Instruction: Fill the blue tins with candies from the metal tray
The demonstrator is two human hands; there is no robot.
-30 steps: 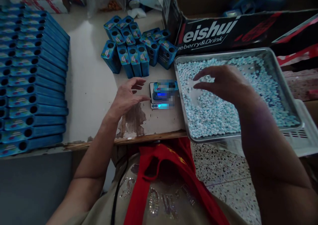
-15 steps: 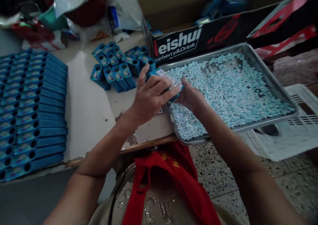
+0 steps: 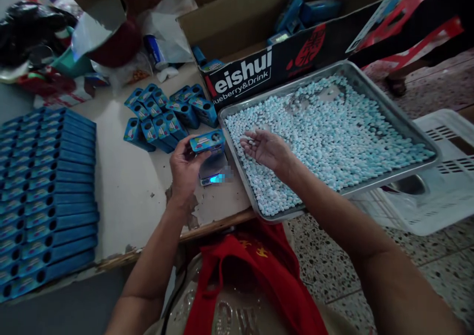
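So the hands are well apart on my feed right now. The left hand (image 3: 185, 171) is clamped on a blue box (image 3: 207, 141), thumb on the near side, with its top facing up and the dark round hole at the right end. That box is right over a little scale (image 3: 213, 169) on the bench (image 3: 126, 202), though from my end I can't tell whether it's actually resting on it. The display glows blue, but the reading is blurred out for me. The right hand (image 3: 269, 151) is palm up over the left part of the metal tray (image 3: 388, 109), fingers loosely spread, and I can spot a few bits by the fingertips. The tray's loaded with pale blue and white pellets (image 3: 314, 150). Just past the left hand I've got a bunch of similar boxes (image 3: 161, 130) standing on the bench, with a big stack of boxes (image 3: 76, 197) further left. A black printed carton (image 3: 244, 76) sits right behind the tray.
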